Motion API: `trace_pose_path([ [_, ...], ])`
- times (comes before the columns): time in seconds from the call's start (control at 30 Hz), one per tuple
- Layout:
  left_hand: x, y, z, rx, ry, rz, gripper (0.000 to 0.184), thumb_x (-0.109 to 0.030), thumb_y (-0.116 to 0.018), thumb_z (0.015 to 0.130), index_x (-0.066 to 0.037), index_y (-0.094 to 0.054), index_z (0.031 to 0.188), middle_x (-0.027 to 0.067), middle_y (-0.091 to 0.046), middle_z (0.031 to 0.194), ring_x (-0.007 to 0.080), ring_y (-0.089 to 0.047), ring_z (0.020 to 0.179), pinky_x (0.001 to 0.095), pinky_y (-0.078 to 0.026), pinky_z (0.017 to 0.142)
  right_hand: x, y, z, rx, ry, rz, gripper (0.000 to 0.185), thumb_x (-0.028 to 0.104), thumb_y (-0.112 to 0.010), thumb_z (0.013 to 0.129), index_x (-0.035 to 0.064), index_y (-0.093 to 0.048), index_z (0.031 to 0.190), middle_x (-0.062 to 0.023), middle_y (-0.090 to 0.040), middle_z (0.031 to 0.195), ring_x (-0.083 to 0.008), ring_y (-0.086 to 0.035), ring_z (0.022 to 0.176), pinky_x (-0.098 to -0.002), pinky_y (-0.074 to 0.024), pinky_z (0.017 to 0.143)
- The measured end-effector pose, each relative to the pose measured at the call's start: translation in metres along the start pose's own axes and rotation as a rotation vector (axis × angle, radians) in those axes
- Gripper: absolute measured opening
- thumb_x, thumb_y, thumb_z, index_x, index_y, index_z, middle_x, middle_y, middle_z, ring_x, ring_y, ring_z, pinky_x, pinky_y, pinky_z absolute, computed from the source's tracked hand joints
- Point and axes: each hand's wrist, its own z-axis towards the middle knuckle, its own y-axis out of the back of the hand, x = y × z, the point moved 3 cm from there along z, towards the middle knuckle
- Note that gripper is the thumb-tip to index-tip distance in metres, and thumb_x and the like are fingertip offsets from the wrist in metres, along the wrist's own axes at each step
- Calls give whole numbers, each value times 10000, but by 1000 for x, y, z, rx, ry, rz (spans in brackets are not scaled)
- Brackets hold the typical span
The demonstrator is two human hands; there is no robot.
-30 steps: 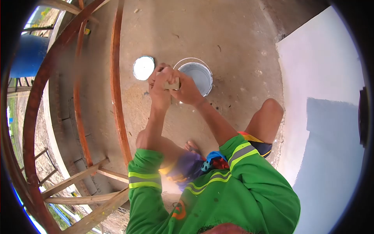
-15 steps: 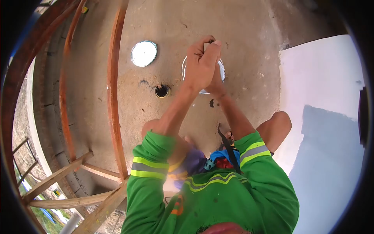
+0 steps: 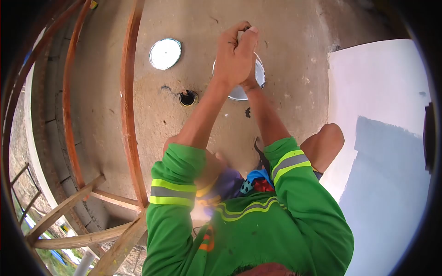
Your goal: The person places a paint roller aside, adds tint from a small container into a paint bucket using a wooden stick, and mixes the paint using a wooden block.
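Over an open paint bucket (image 3: pixel 261 69) on the floor, my two hands are closed together, one above the other. My left hand (image 3: pixel 234 60) is on top, its fingers wrapped round a pale stick-like piece (image 3: pixel 240 36) whose end shows beside the thumb. Underneath, my right hand (image 3: pixel 251 79) is mostly hidden by the left; its fingers and what they grip cannot be seen. Pale paint shows inside the bucket, and the lower part of the held piece is out of sight.
A round white lid (image 3: pixel 165 54) lies left of the bucket. Nearer stands a small can (image 3: pixel 188 98) with dark contents. Reddish wooden bars (image 3: pixel 128 101) rise at left. The wall (image 3: pixel 382 78) at right is white, partly painted grey-blue.
Both hands have moved a little forward over the bucket, still closed together. The whole view has shifted slightly, so the floor objects appear higher and further left.
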Motion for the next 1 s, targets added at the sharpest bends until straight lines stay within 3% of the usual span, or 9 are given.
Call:
trace_pose_path([
  [0.2, -6, 10, 0, -31, 99, -101, 308, -190, -546, 961, -33, -466, 709, -33, -408, 615, 50, -342, 586, 279, -278, 488, 28, 13, -2, 208, -28, -16, 436, 126, -786, 765, -20, -604, 1134, -71, -697, 899, -104, -634, 876, -305, -504, 747],
  [0.27, -2, 10, -5, -37, 55, -133, 318, -196, -545, 960, -35, -457, 700, -30, -408, 610, 53, -342, 579, 280, -277, 487, 9, 5, 4, 119, -109, -105, 421, 122, -776, 778, -21, -611, 1138, -76, -704, 916, -110, -642, 899, -309, -507, 765],
  [0.43, -1, 5, -5, 2, 89, 105, 315, -192, -530, 966, -47, -456, 697, -28, -433, 613, 47, -342, 565, 275, -286, 487, 16, -8, -8, 71, -132, 94, 344, 112, -766, 774, -20, -624, 1057, -63, -674, 903, -103, -616, 882, -295, -492, 788],
  [0.57, -1, 4, -7, -17, 132, -50, 308, -189, -523, 965, -26, -485, 706, -19, -446, 618, 63, -375, 578, 279, -329, 524, 13, 7, 10, 53, -105, -166, 396, 117, -766, 758, -25, -639, 1106, -77, -677, 973, -120, -620, 968, -294, -479, 840],
  [0.67, 0, 13, -1, 24, 75, 101, 312, -206, -521, 977, -19, -497, 729, -19, -440, 619, 75, -402, 595, 274, -349, 549, -27, -5, -8, 45, -54, -65, 425, 112, -761, 766, -21, -652, 1155, -91, -695, 1055, -154, -641, 1072, -290, -476, 885],
  [0.77, -3, 3, -10, 57, 206, 136, 303, -168, -490, 1000, -51, -459, 722, 2, -470, 680, 98, -447, 690, 265, -380, 693, 37, -29, -6, -348, -6, 8, 376, 106, -760, 776, -6, -664, 1122, -84, -706, 1065, -181, -663, 1123, -279, -480, 909],
  [0.83, 2, -4, -11, 101, 174, 46, 305, -173, -491, 1001, -51, -464, 723, 1, -469, 681, 95, -447, 692, 260, -378, 684, 15, 20, -10, -31, 3, 26, 385, 111, -774, 765, -12, -661, 1113, -95, -711, 1037, -176, -670, 1101, -284, -492, 897],
  [0.9, 5, -2, -13, 89, 162, 45, 305, -176, -495, 1000, -49, -468, 724, 0, -469, 680, 94, -452, 693, 255, -377, 676, -10, 21, -11, 79, 11, 14, 385, 116, -788, 760, -13, -659, 1098, -99, -715, 1020, -170, -678, 1072, -294, -507, 881],
  [1.0, -2, 7, -3, 39, 162, 144, 300, -173, -498, 998, -44, -472, 729, 0, -470, 682, 94, -458, 691, 252, -377, 667, -37, -12, 0, -28, 13, 14, 369, 125, -803, 754, -5, -659, 1068, -93, -721, 1000, -157, -686, 1012, -314, -528, 845],
])
